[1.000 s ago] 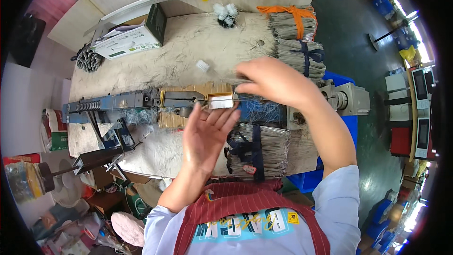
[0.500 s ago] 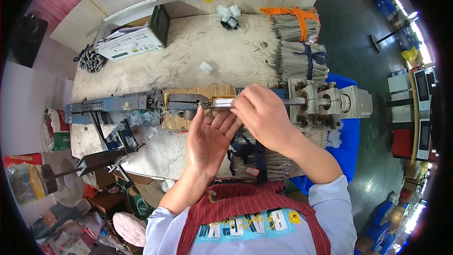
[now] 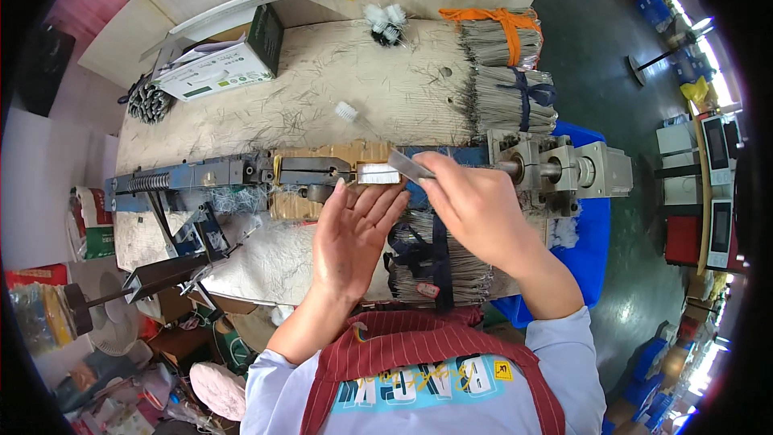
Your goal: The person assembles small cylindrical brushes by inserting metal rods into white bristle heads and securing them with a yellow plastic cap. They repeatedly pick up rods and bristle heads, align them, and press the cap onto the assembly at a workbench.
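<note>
A long bench machine point(image 3: 193, 175) runs from left to right in front of me, with a dark slotted jaw point(image 3: 310, 171) in its middle. White bristles point(image 3: 377, 174) lie in a small framed gap right of that jaw. Palm up, my left hand point(image 3: 350, 234) rests just below them, fingers stretched out and the thumb tip near the jaw's end. My right hand point(image 3: 483, 205) pinches a flat grey metal bar point(image 3: 411, 165), which slants over the bristles' right end. Whether the bar touches them I cannot tell.
Tied bundles of wire stems point(image 3: 511, 98) stand at the far right, another wire bundle point(image 3: 451, 274) near me. A loose white brush point(image 3: 346, 111) and a brush cluster point(image 3: 386, 26) lie beyond the machine. A box point(image 3: 213, 68) stands far left; a blue bin point(image 3: 596, 250) sits right.
My right hand has moved right and slightly down. The metal bar now shows slanted in its fingers, and more of the white bristles are uncovered. The left hand has hardly moved.
</note>
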`<action>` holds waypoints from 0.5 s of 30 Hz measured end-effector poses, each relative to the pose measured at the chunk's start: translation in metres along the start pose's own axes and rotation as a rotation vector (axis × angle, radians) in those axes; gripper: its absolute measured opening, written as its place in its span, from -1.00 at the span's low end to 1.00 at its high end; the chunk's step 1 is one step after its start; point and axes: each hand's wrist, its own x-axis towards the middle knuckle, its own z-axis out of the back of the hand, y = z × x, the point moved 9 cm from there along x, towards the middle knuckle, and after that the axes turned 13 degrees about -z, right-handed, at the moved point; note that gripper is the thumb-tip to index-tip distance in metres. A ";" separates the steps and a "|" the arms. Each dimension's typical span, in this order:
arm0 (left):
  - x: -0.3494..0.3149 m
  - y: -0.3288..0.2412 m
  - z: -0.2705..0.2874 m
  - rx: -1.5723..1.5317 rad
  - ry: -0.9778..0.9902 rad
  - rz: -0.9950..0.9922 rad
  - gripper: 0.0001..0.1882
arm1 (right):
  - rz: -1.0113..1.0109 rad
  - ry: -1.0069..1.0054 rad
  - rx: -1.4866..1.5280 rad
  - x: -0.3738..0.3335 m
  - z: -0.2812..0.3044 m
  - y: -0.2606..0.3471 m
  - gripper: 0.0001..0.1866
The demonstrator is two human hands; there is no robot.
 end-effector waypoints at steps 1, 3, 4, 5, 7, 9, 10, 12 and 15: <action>0.000 0.000 0.000 0.001 -0.004 -0.002 -0.38 | 0.040 -0.012 -0.013 0.000 -0.003 0.004 -0.69; -0.001 0.000 0.000 0.001 -0.012 -0.011 -0.38 | 0.125 -0.028 -0.129 -0.002 -0.010 0.016 -0.65; -0.001 0.000 -0.001 0.004 -0.003 0.000 -0.38 | 0.169 -0.035 -0.187 -0.003 -0.014 0.022 -0.62; -0.001 0.000 0.000 0.008 0.006 0.010 -0.38 | 0.196 -0.025 -0.297 -0.004 -0.021 0.029 -0.56; -0.001 -0.003 0.001 0.015 0.009 0.020 -0.38 | 0.192 0.048 -0.381 -0.005 -0.026 0.038 -0.55; -0.003 -0.005 0.001 0.021 0.002 0.035 -0.38 | 0.206 0.089 -0.456 -0.004 -0.029 0.042 -0.54; -0.003 -0.005 0.000 0.013 0.012 0.046 -0.39 | 0.202 0.096 -0.465 -0.002 -0.029 0.042 -0.55; -0.003 -0.005 0.000 -0.005 0.033 0.065 -0.41 | 0.196 0.112 -0.483 0.000 -0.030 0.040 -0.56; -0.004 -0.002 -0.004 0.131 0.089 0.035 -0.50 | 0.195 0.088 -0.487 -0.001 -0.027 0.033 -0.53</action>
